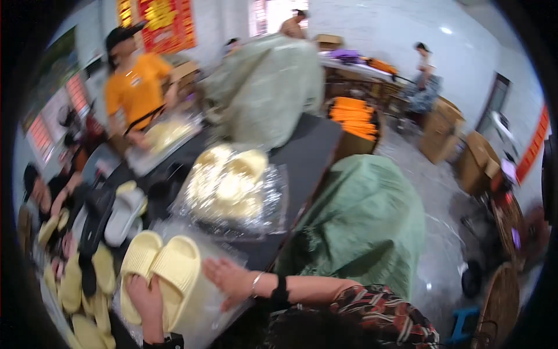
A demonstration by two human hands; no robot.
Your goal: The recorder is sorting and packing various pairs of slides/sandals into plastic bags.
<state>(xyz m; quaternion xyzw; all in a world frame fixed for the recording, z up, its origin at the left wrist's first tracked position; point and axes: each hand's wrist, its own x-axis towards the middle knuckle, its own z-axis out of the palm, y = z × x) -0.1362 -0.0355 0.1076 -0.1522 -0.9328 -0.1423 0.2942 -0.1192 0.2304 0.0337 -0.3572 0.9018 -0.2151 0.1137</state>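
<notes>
A pair of pale yellow slide slippers (181,256) lies side by side at the near left of the dark table. My left hand (145,298) grips them where the two meet, its fingers bent around the inner edges by the straps. Under and beside the slippers is clear plastic bagging (218,317). My right hand (229,280) reaches in from the right, palm down and fingers spread, on or just above that plastic, beside the right slipper. Whether it touches the plastic I cannot tell. Farther back, several yellow slippers lie in shiny clear bags (229,189).
Loose yellow, grey and black slippers (96,262) crowd the left. A large pale wrapped sack (267,87) stands on the table (317,134); a green sack (366,221) stands to my right. A person in an orange shirt (139,87) works across the table. Cardboard boxes (442,128) stand farther right.
</notes>
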